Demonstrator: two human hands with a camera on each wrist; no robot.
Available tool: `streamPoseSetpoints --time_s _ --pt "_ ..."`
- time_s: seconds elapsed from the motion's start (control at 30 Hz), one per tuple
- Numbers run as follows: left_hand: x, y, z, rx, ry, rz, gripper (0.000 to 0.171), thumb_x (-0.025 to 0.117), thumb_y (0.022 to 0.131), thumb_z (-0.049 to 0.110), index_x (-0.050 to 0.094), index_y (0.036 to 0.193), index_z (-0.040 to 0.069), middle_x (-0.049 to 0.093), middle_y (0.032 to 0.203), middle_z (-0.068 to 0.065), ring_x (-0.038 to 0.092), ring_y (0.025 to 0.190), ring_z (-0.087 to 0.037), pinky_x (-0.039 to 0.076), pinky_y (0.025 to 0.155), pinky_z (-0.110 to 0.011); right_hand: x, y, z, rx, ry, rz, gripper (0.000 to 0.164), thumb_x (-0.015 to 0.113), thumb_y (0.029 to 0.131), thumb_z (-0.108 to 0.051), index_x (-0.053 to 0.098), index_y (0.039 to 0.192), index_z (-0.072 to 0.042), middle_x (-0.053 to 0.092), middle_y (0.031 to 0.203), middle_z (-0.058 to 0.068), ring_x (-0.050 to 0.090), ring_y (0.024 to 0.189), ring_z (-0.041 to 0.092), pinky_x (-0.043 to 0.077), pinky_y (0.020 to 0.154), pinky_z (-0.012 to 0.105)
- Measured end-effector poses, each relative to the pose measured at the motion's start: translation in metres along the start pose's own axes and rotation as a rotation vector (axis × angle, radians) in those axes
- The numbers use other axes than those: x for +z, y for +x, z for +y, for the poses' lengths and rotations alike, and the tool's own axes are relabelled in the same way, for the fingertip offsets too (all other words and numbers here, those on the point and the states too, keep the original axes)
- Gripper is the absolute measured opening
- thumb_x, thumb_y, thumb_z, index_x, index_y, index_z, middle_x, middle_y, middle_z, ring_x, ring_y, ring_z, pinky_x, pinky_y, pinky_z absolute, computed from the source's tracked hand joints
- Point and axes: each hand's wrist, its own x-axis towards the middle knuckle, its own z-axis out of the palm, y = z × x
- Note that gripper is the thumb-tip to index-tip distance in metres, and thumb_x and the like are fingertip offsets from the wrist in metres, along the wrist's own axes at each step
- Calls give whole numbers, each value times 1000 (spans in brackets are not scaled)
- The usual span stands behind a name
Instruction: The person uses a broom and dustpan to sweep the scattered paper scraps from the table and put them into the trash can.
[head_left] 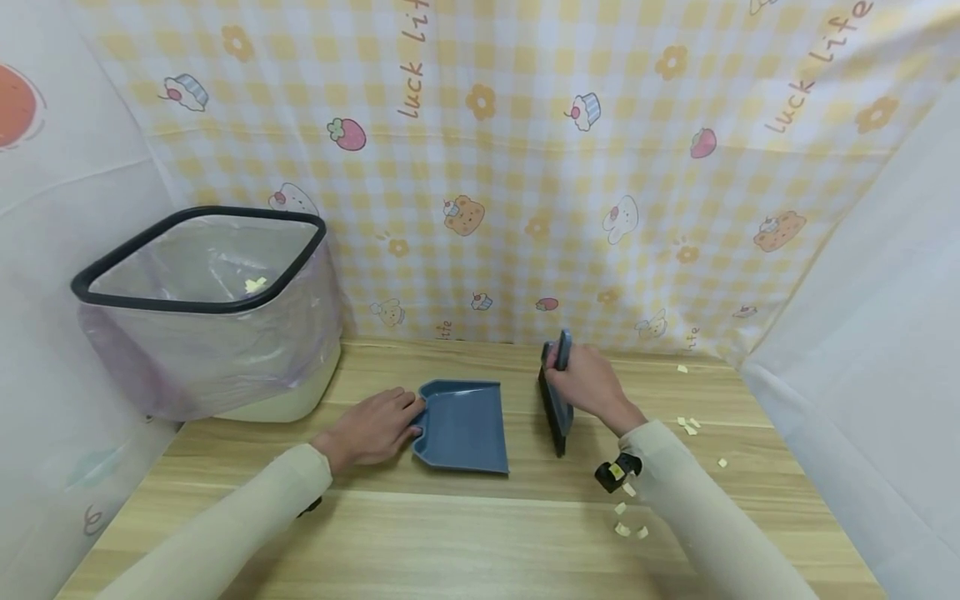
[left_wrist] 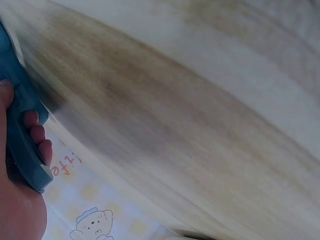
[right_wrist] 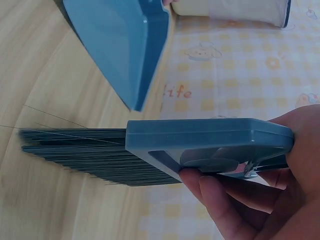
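- Left hand [head_left: 378,425] curled round the handle of a smooth blue-grey dustpan [head_left: 462,427], mid-way across the wood-grained tabletop [head_left: 450,533].
- Right hand [head_left: 588,382], well apart, grips a matching brush [right_wrist: 210,132] with fine dark bristles.
- Pale, squarish scraps [head_left: 622,529] lie rightward; a plastic-lined, black-rimmed bin [head_left: 165,305] stands left.

The blue-grey dustpan [head_left: 461,427] sits face up at the wooden table [head_left: 450,550], its wide edge toward the brush [head_left: 557,404]. That matching blue-grey brush is nearby, dark bristles [right_wrist: 85,155] pointing down.
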Motion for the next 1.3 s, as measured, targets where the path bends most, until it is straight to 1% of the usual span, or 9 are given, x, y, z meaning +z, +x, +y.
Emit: streamPoseSetpoints --time_s 0.1,0.2,0.43,0.67,0.77,0.9,0.97,1.17,1.3 --pt "0 0 0 -3 5 -3 24 65 111 22 64 124 2 67 105 -10 65 96 -26 59 88 -44 -9 -5 7 6 8 2 19 58 102 -10 62 84 -14 50 61 -4 44 51 12 42 55 32" --pt "0 0 0 -9 4 -13 26 65 111 23 65 125 1 67 106 -10 65 96 -26 59 88 -44 -19 -11 15 13 -4 11 18 58 102 -11 63 85 -14 52 61 -3 47 51 13 43 55 33" --pt "-3 0 0 -12 -10 -15 24 65 111 23 64 124 2 66 104 -10 64 95 -26 58 87 -44 -50 -22 41 40 -59 34 9 62 103 -13 70 101 -10 64 72 1 55 59 19 46 58 37" --pt "-1 0 -2 -17 8 -24 29 65 111 26 65 128 2 69 111 -11 66 101 -27 58 93 -44 -84 -29 67 68 -134 83 5 65 101 -13 68 104 -11 72 89 10 67 78 30 54 73 53" --pt "-1 0 -2 -18 9 -22 30 65 111 26 66 129 2 69 111 -12 66 101 -27 58 94 -44 -95 -32 80 85 -152 79 6 64 102 -14 68 106 -10 73 92 15 70 82 38 55 76 61" --pt "-3 0 -1 -13 4 -15 29 65 111 25 66 128 1 69 110 -12 67 101 -28 59 93 -45 -106 -35 98 105 -188 95 8 66 103 -15 70 106 -8 75 96 20 73 90 48 55 79 67" --pt "-3 0 0 -9 1 -14 29 65 111 24 66 127 1 69 110 -13 67 101 -28 59 93 -45 -110 -36 107 119 -211 100 10 66 103 -16 70 107 -7 75 97 23 72 90 51 55 77 68" --pt "-5 0 1 -9 -9 -18 28 65 111 23 66 127 1 68 110 -12 66 101 -28 58 93 -45 -122 -38 131 197 -249 87 21 61 108 -21 69 114 -2 72 94 29 67 75 43 54 62 60" --pt "-6 0 1 -8 -13 -15 27 65 111 23 65 126 1 68 109 -12 66 99 -28 58 92 -44 -125 -40 147 221 -280 115 20 60 108 -22 65 111 -4 69 96 32 67 77 48 53 61 63"
